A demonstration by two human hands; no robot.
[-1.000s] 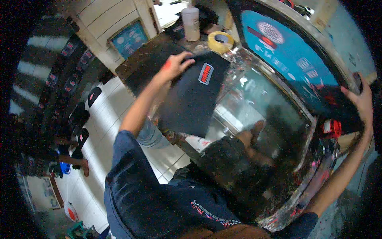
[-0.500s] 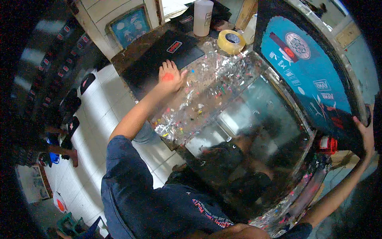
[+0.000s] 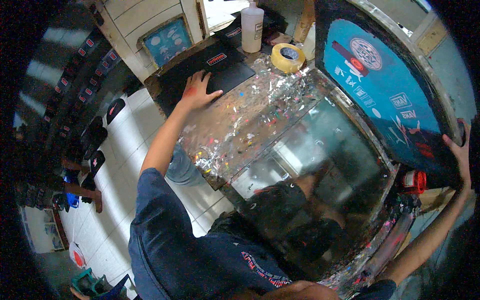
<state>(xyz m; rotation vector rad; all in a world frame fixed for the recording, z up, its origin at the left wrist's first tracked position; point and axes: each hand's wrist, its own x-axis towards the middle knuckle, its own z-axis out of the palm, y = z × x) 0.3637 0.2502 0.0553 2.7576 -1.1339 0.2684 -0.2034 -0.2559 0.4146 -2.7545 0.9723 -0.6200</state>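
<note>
My left hand (image 3: 196, 93) rests with spread fingers on the near edge of a flat black sheet (image 3: 234, 76), which bears a small red-and-white printed label. The sheet lies on the paint-spattered table (image 3: 245, 127). A red stain marks the back of this hand. Off to the right, my right hand (image 3: 460, 157) grips the lower outer edge of a raised screen-printing frame (image 3: 395, 125), tilted up, with teal mesh and pale and red designs. Below the frame lies a dark glossy glass plate (image 3: 340, 150) that reflects the room.
A roll of clear yellowish tape (image 3: 288, 57) and a translucent bottle (image 3: 252, 29) stand at the table's back. A red-rimmed jar (image 3: 414, 181) sits beneath the frame. A large clear water bottle (image 3: 182, 167) stands by the table's left edge. Another person's arm (image 3: 82, 190) shows at far left.
My left hand has slid left along the black sheet, and its thumb is spread out wider. My right hand keeps its hold on the raised frame.
</note>
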